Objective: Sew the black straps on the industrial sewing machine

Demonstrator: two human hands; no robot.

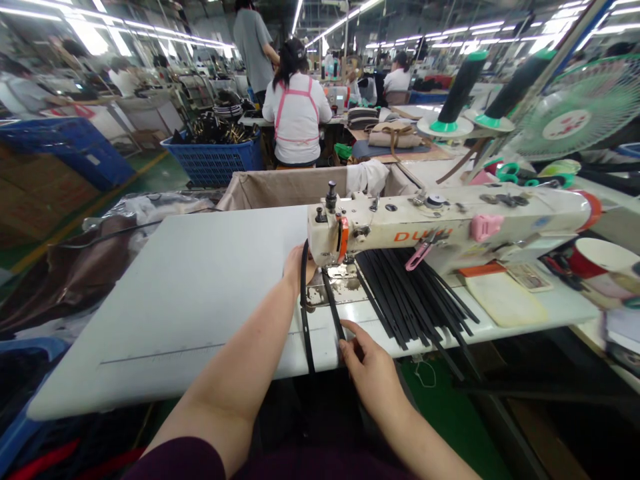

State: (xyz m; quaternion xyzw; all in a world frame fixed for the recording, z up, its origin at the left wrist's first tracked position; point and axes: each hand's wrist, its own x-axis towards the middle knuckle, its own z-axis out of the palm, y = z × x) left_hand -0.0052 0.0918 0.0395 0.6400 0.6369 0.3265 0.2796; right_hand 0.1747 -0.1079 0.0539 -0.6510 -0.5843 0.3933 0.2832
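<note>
A white sewing machine [395, 223] stands on the table with a narrow black strap [332, 303] running under its needle area. My right hand [367, 360] pinches the near part of this strap between thumb and fingers, close to the table's front edge. Beside the machine's head is my left hand [294, 265], its fingers mostly hidden behind the head and a looped length of black strap [305, 320]. That length hangs down over the front edge. Right of the needle, a pile of black straps [405, 300] lies fanned out beneath the machine arm.
The white tabletop [215, 280] extends left. Right of the pile lies a pale yellow pad [505, 298]. Black thread cones [463, 87] and a fan [570, 120] stand behind the machine. A fabric-lined bin [270, 190] is beyond the table, and a seated person [297, 113] works ahead.
</note>
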